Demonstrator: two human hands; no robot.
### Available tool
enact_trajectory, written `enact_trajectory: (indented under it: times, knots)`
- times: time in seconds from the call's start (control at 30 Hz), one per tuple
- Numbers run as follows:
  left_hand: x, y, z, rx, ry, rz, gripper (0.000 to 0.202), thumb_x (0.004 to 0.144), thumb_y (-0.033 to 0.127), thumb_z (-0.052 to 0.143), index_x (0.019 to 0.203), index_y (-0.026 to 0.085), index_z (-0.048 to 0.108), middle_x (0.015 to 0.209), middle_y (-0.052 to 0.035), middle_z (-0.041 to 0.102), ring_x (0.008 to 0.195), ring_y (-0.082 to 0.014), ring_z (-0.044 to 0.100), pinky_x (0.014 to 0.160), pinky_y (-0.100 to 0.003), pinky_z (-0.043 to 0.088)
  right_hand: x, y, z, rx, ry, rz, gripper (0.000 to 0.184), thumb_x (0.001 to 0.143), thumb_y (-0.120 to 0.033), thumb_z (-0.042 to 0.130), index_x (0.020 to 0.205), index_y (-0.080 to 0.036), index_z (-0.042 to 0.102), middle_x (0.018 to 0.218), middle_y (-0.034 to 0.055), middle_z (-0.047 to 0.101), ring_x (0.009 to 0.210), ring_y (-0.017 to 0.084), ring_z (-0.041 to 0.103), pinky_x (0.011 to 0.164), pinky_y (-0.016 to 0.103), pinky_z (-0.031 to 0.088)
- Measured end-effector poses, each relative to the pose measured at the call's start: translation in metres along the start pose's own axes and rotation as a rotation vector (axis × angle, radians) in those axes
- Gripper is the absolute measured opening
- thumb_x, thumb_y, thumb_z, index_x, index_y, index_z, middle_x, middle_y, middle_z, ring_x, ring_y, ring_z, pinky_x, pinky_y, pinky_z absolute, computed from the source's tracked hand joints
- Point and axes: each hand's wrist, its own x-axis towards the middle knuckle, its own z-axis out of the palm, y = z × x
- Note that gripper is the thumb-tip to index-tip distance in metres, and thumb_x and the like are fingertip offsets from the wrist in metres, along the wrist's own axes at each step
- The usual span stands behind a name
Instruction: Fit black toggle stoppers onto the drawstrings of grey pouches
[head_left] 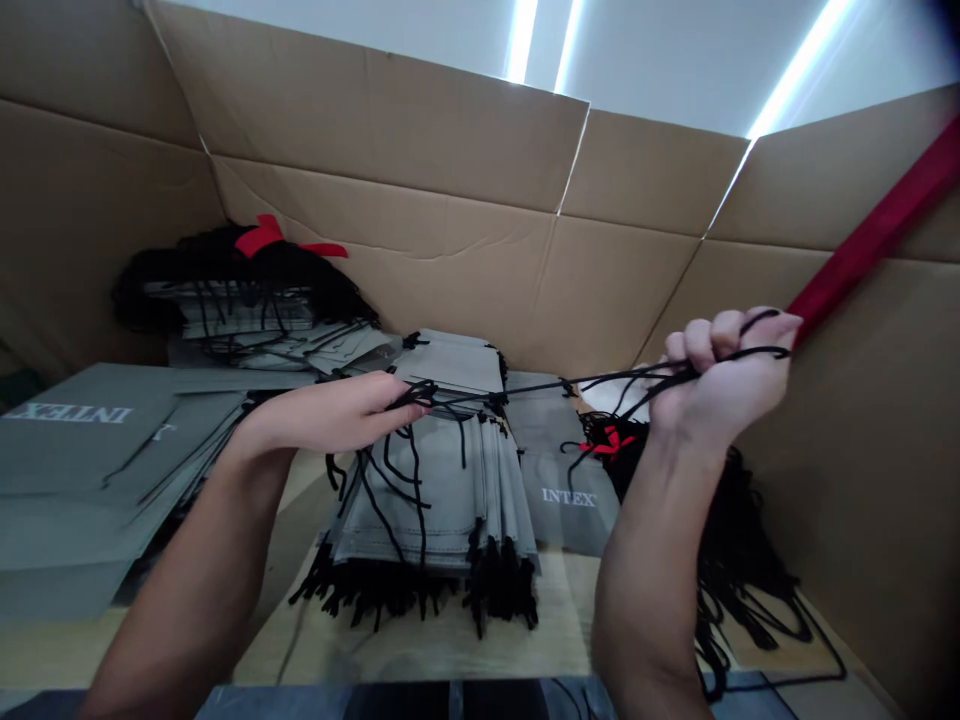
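Observation:
A stack of grey drawstring bags lies in the middle of the work surface, black cord ends fanning out at its near edge. My left hand rests on top of the stack, fingers closed on black cords at its far end. My right hand is raised to the right in a fist, gripping a bunch of black drawstring cords pulled taut toward the stack.
Cardboard walls surround the surface. Flat grey INTEX bags lie at left, another bag pile with black cords and a red tie behind. A heap of loose black cords sits at right; a red bar crosses the upper right.

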Motion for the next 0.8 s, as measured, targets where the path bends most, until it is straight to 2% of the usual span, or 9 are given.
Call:
enact_trajectory:
  times: [0.13, 0.23, 0.33, 0.4, 0.5, 0.57, 0.63, 0.7, 0.8]
  knots:
    - [0.007, -0.027, -0.004, 0.047, 0.05, -0.133, 0.038, 0.102, 0.05, 0.049, 0.079, 0.022, 0.058, 0.077, -0.007, 0.067, 0.07, -0.0227, 0.062, 0.068, -0.033, 0.048, 0.004, -0.002, -0.006, -0.029, 0.068, -0.112, 0.042, 0.113, -0.044, 0.063, 0.082, -0.028, 0.039, 0.065, -0.0098, 0.02, 0.05, 0.007, 0.014, 0.047, 0.026, 0.016]
    - [0.01, -0.028, -0.006, 0.038, 0.103, -0.162, 0.041, 0.103, 0.054, 0.046, 0.077, 0.023, 0.053, 0.076, -0.0068, 0.064, 0.068, -0.0221, 0.059, 0.064, -0.033, 0.045, -0.008, -0.006, 0.008, -0.107, 0.03, -0.111, 0.034, 0.107, -0.037, 0.073, 0.086, -0.026, 0.049, 0.067, -0.0097, 0.028, 0.051, 0.007, 0.016, 0.047, 0.025, 0.016]
    - [0.01, -0.005, -0.001, -0.045, 0.091, -0.096, 0.049, 0.106, 0.063, 0.044, 0.078, 0.023, 0.051, 0.073, -0.0022, 0.059, 0.068, -0.0185, 0.055, 0.062, -0.029, 0.045, -0.032, -0.005, 0.033, -0.306, -0.289, 0.022, 0.022, 0.1, -0.039, 0.083, 0.096, -0.026, 0.066, 0.073, -0.0072, 0.044, 0.052, 0.009, 0.027, 0.048, 0.027, 0.022]
    - [0.009, 0.014, 0.005, -0.199, 0.083, -0.003, 0.05, 0.107, 0.063, 0.047, 0.079, 0.022, 0.049, 0.071, 0.0009, 0.052, 0.064, -0.0154, 0.05, 0.058, -0.027, 0.042, -0.05, -0.001, 0.048, -0.434, -0.578, 0.116, 0.02, 0.095, -0.039, 0.088, 0.102, -0.025, 0.076, 0.071, -0.007, 0.043, 0.059, 0.011, 0.036, 0.055, 0.027, 0.03]
    - [0.009, 0.035, 0.014, -0.356, 0.056, 0.051, 0.052, 0.109, 0.063, 0.048, 0.076, 0.022, 0.045, 0.066, 0.0042, 0.04, 0.058, -0.0117, 0.037, 0.051, -0.025, 0.033, -0.074, 0.007, 0.065, -0.432, -0.882, 0.251, 0.021, 0.092, -0.038, 0.091, 0.104, -0.024, 0.079, 0.073, -0.0064, 0.048, 0.065, 0.012, 0.043, 0.063, 0.028, 0.038]
    - [0.008, 0.04, 0.017, -0.378, 0.076, 0.033, 0.052, 0.108, 0.061, 0.048, 0.075, 0.022, 0.044, 0.066, 0.0043, 0.037, 0.058, -0.0113, 0.034, 0.049, -0.025, 0.03, -0.084, 0.01, 0.072, -0.391, -0.991, 0.292, 0.017, 0.098, -0.039, 0.084, 0.1, -0.024, 0.077, 0.078, -0.0037, 0.06, 0.069, 0.014, 0.052, 0.066, 0.029, 0.042]
    - [0.008, 0.04, 0.018, -0.383, 0.099, 0.038, 0.05, 0.109, 0.059, 0.049, 0.074, 0.022, 0.043, 0.066, 0.0038, 0.037, 0.059, -0.0116, 0.035, 0.049, -0.024, 0.03, -0.089, 0.011, 0.075, -0.39, -1.022, 0.275, 0.017, 0.103, -0.039, 0.077, 0.097, -0.024, 0.073, 0.086, -0.0002, 0.069, 0.074, 0.015, 0.059, 0.067, 0.03, 0.044]
    - [0.006, 0.038, 0.015, -0.388, 0.077, 0.067, 0.048, 0.109, 0.056, 0.049, 0.075, 0.022, 0.044, 0.067, 0.0037, 0.038, 0.059, -0.0117, 0.035, 0.05, -0.024, 0.031, -0.092, 0.011, 0.076, -0.435, -1.009, 0.235, 0.015, 0.106, -0.036, 0.072, 0.098, -0.023, 0.069, 0.09, 0.0006, 0.07, 0.07, 0.014, 0.057, 0.064, 0.03, 0.043]
    - [0.005, 0.032, 0.01, -0.354, 0.023, 0.066, 0.046, 0.109, 0.055, 0.048, 0.076, 0.022, 0.045, 0.068, 0.0039, 0.041, 0.059, -0.0119, 0.037, 0.051, -0.024, 0.034, -0.089, 0.012, 0.075, -0.456, -0.868, 0.17, 0.01, 0.11, -0.032, 0.062, 0.104, -0.024, 0.064, 0.094, 0.0016, 0.071, 0.07, 0.013, 0.056, 0.065, 0.029, 0.044]
